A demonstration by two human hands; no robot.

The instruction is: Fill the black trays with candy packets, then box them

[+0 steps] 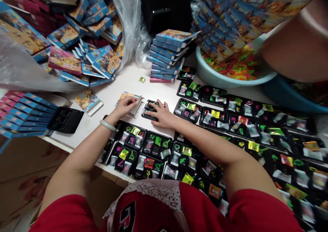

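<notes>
My left hand point(124, 107) is closed on a small printed cardboard box point(126, 95), its fingers pinching the raised pale flap at the open end. The box lies low on the white table, partly hidden by the hand. Just to its right, my right hand point(162, 114) lies over a small black plastic tray point(146, 113), with fingers spread and touching it. The tray's contents are mostly covered by the fingers. A filled black tray point(157, 143) with small wrapped packets and green pieces lies below my hands, among several like it.
Blue boxes point(166, 55) stand stacked behind my hands. An open box point(88, 102) and black trays point(66, 119) lie left. A plastic bag point(129, 26) of boxes stands back left. A light-blue basin point(234, 79) with colourful pieces stands right. Filled trays point(214, 117) cover the table's right.
</notes>
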